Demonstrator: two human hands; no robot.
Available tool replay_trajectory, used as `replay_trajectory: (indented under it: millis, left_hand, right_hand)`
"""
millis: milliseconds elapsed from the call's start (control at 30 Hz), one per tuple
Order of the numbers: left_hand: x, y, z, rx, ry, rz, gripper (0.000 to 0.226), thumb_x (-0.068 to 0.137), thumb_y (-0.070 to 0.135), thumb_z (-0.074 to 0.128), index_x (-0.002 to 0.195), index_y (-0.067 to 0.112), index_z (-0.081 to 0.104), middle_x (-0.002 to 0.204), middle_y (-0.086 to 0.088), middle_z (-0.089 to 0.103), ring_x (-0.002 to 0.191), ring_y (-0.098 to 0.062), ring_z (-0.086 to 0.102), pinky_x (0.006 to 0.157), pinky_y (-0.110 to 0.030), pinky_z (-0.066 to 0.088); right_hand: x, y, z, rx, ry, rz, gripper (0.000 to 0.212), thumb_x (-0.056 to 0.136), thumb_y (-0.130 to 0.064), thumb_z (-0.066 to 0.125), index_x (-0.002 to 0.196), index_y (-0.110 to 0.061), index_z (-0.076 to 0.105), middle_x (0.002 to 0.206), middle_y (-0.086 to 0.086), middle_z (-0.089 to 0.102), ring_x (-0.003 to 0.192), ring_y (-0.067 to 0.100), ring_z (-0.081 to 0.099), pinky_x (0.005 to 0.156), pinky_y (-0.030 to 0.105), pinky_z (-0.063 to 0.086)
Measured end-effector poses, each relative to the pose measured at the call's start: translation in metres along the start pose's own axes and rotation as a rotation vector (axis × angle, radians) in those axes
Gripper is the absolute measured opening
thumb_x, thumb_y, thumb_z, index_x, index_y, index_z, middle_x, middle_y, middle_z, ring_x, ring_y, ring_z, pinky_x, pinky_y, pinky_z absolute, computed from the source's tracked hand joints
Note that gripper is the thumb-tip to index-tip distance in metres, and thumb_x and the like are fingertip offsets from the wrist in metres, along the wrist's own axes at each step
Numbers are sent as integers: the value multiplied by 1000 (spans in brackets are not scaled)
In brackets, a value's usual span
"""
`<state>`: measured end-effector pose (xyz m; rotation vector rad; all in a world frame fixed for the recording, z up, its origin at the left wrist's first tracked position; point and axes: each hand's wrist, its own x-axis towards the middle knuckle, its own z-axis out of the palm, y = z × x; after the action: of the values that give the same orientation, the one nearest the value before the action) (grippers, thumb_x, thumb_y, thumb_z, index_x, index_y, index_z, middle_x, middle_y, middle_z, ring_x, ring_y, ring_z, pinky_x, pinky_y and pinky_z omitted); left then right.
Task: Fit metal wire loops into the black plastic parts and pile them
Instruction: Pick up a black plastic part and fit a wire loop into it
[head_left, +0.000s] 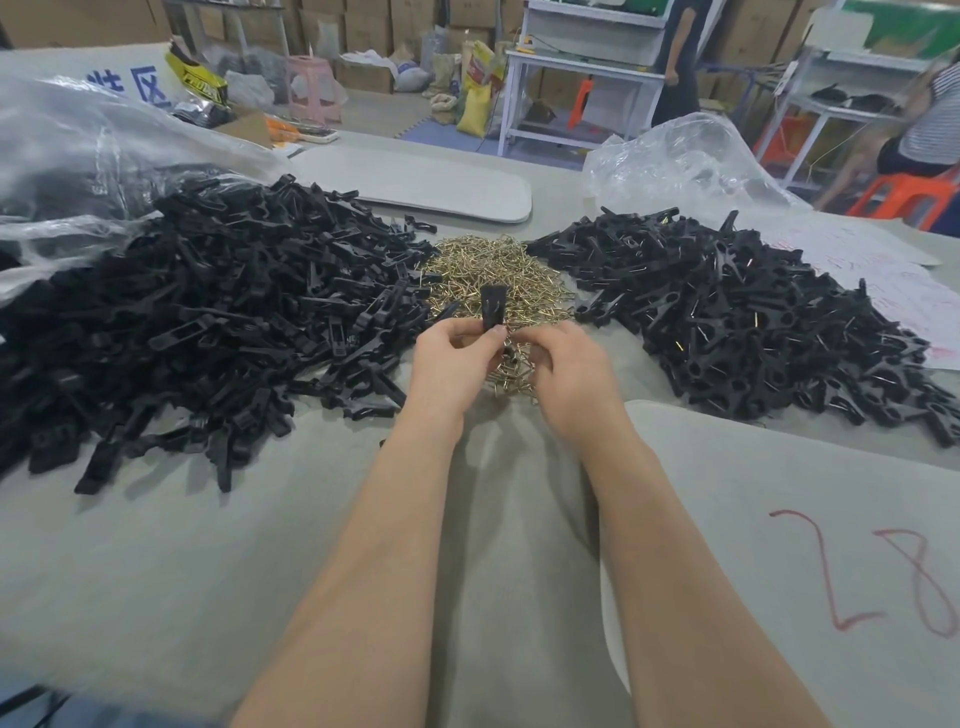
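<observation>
Nearest me on the right lies a grey board (779, 519) with a red "28" scrawled on it, resting on the cloth-covered bench (156, 571). My two forearms reach forward side by side over the cloth. My left hand (457, 358) pinches a black plastic part (492, 306) between thumb and fingers, holding it upright just above the near edge of the heap of brass-coloured wire loops (498, 275). My right hand (566, 369) is curled close against the lower end of that part, its fingertips meeting my left thumb; I cannot tell whether it grips a loop, because the fingers hide it. To the left spreads a large pile of loose black parts (208, 322), and to the right a second pile (753, 312) in which glints of wire show among the black pieces. Behind the left pile a clear plastic bag (78, 145) slumps open; another crumpled bag (680, 156) sits behind the right pile, and a flat grey pad (415, 182) lies between them. Beyond the bench stand a white work table (582, 78), an orange stool (904, 195) and stacked cardboard boxes (374, 21).
</observation>
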<state>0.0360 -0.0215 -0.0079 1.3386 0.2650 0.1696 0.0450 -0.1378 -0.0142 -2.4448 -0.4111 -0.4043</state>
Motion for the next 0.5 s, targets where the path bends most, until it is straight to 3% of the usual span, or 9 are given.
replay_trajectory:
  millis: [133, 267, 367, 433, 500]
  left_hand:
    - [-1, -1, 0, 24, 4, 3, 12, 87, 7, 65, 85, 16, 57, 84, -4, 63, 78, -14, 62, 82, -26, 53]
    - [-1, 0, 1, 16, 9, 11, 13, 88, 6, 65, 84, 15, 56, 82, -5, 63, 75, -13, 61, 80, -25, 53]
    - [-1, 0, -1, 49, 16, 24, 12, 87, 8, 65, 85, 16, 57, 85, -5, 63, 74, -11, 62, 78, -23, 54]
    - [1, -2, -3, 134, 30, 48, 11, 86, 13, 67, 90, 17, 57, 92, -4, 64, 84, -16, 63, 84, -26, 52]
    - [2, -4, -4, 366, 57, 141, 13, 86, 18, 67, 94, 20, 57, 90, 8, 60, 85, -10, 60, 77, -11, 44]
  right_hand:
    - [1, -1, 0, 189, 39, 106, 29, 91, 1, 49, 119, 0, 56, 110, 17, 58, 99, 36, 61, 92, 46, 47]
    - [-1, -5, 0, 252, 107, 111, 12, 86, -3, 60, 95, -5, 68, 89, 4, 64, 85, 24, 64, 82, 32, 50]
    - [-2, -5, 2, 176, 58, 82, 11, 88, -6, 60, 95, -6, 69, 92, 5, 60, 86, 23, 61, 84, 34, 49]
    - [-1, -4, 0, 136, 158, 60, 12, 89, -8, 58, 96, -7, 68, 93, 6, 60, 84, 21, 58, 81, 29, 45]
    - [-1, -4, -6, 171, 271, 89, 10, 90, -8, 58, 95, -7, 67, 90, 7, 64, 81, 17, 57, 78, 25, 44]
